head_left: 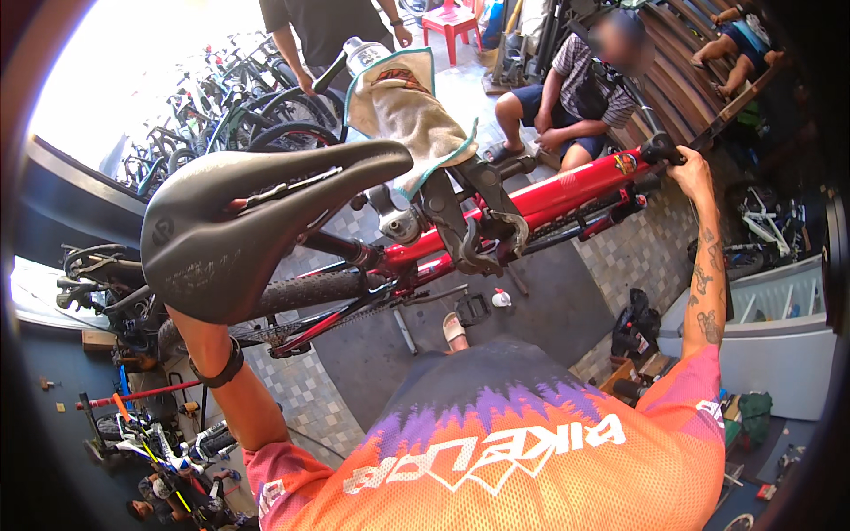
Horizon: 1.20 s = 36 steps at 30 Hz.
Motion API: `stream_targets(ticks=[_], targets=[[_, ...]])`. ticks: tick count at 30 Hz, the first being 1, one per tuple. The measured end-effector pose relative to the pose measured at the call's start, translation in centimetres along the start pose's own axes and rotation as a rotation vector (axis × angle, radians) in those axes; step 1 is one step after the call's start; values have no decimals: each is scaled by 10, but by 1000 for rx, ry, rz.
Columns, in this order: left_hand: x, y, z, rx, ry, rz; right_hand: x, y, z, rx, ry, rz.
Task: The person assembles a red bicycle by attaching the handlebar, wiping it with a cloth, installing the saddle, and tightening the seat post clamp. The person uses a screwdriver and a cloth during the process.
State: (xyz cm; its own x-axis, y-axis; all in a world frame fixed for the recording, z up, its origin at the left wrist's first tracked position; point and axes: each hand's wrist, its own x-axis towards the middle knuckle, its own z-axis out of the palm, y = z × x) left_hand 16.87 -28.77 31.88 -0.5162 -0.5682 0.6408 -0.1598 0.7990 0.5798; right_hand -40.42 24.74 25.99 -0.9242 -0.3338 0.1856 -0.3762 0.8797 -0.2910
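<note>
A red mountain bike (567, 190) stretches across the view, its black saddle (283, 221) large at the left. My left forearm (235, 398), with a dark band at the wrist, reaches behind the saddle, which hides that hand and its fingers. At the bike's front end, my right hand (693, 180) is closed around the black handlebar (662, 149) near the stem. Between the hands, the dark jaws of a repair stand clamp (474, 234) overlap the red top tube. Whether they grip it, I cannot tell. A beige towel (403, 111) drapes over the clamp's arm.
Beyond the bike stands a person in dark clothes (328, 31); another person (575, 102) sits to the right. Many parked bicycles (239, 97) fill the far left. Below lies a dark floor mat (549, 310) with a white bottle (501, 298). A red stool (450, 26) stands far back.
</note>
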Motion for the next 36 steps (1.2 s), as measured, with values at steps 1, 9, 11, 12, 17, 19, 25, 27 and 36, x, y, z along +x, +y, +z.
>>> stream_targets(ticks=[1, 9, 11, 12, 17, 19, 25, 27, 36], targets=[[7, 0, 4, 247, -33, 155, 5, 3, 6, -7, 2, -25], [54, -11, 53, 29, -177, 101, 23, 30, 22, -82, -55, 93], [58, -21, 64, -134, -163, -1, 22, 29, 25, -110, -52, 87], [60, -27, 68, -127, -192, -16, 20, 30, 25, -131, -60, 100], [65, -43, 83, -174, -196, -32, 15, 43, 34, -106, -98, 164], [70, -41, 83, -75, -253, -30, 16, 53, 39, -87, -123, 214], [60, -27, 85, 15, -179, 84, 15, 70, 50, -64, -130, 65], [53, -25, 94, -188, -91, -61, 13, 69, 51, -74, -101, 61], [55, -1, 111, -296, -103, 66, 12, 71, 49, -141, -73, 135]])
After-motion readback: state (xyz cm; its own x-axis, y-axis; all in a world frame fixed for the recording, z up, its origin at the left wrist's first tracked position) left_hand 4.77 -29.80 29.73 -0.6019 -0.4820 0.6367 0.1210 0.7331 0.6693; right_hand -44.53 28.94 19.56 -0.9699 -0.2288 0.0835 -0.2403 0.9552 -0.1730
